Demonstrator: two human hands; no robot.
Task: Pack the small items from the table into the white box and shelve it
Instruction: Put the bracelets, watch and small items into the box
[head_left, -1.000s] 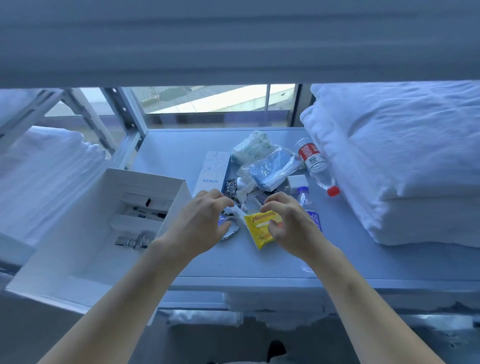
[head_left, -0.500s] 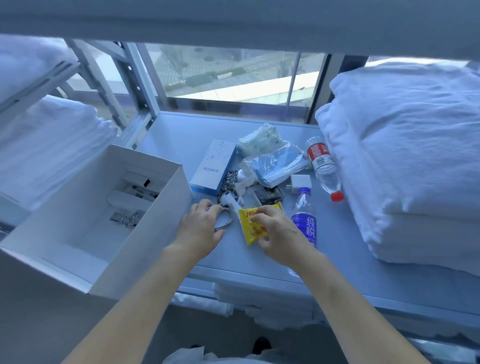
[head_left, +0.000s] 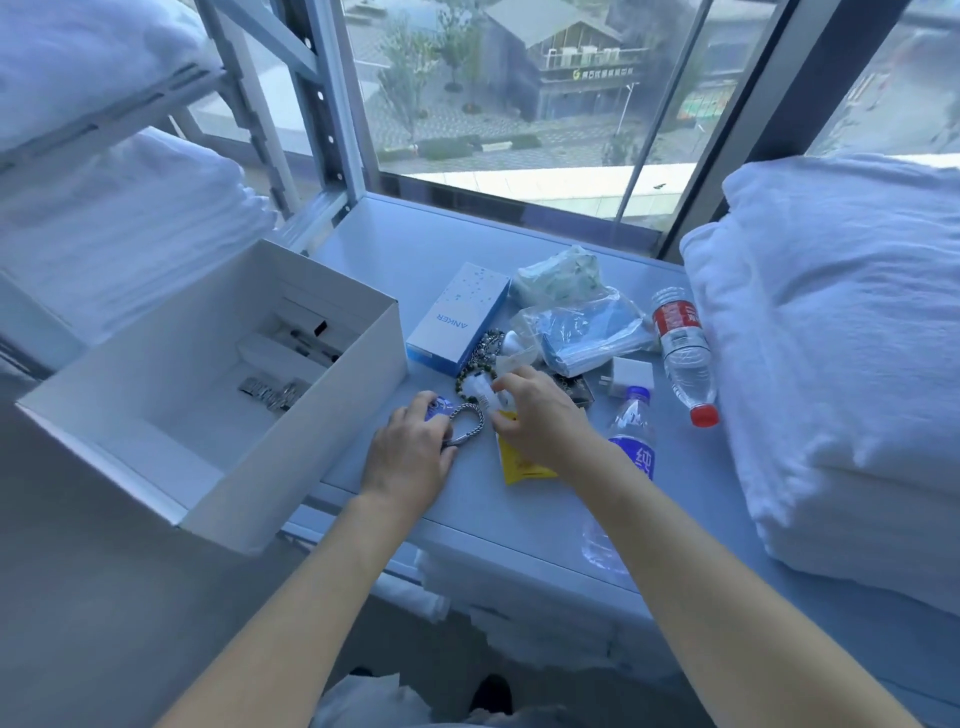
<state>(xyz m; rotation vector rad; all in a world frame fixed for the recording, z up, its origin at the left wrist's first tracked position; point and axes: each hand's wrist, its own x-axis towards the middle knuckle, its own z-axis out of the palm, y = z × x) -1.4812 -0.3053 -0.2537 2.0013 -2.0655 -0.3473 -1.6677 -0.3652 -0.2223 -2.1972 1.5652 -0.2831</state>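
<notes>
Your left hand (head_left: 415, 452) lies on the desk (head_left: 545, 525) just right of the white box (head_left: 291, 457), fingers curled over a small blue-and-white item (head_left: 438, 407) and touching the silver chain bracelet (head_left: 467, 423). Your right hand (head_left: 545, 415) sits just beside it, fingertips pinching a small white object (head_left: 480, 389) above the yellow packet (head_left: 519, 465), which lies flat under your wrist. The white box stands open at the left edge of the desk, overhanging it, with a metal watch band (head_left: 272, 392) and some dark pens (head_left: 306, 338) inside. Farther back lie a blue Anker box (head_left: 460, 317), a beaded bracelet (head_left: 480, 353), a bag of blue masks (head_left: 587, 332), a white charger (head_left: 631, 376) and two water bottles, one red-capped (head_left: 683, 353), one blue-capped (head_left: 631, 431). Folded white towels (head_left: 841, 338) are stacked at the right.
</notes>
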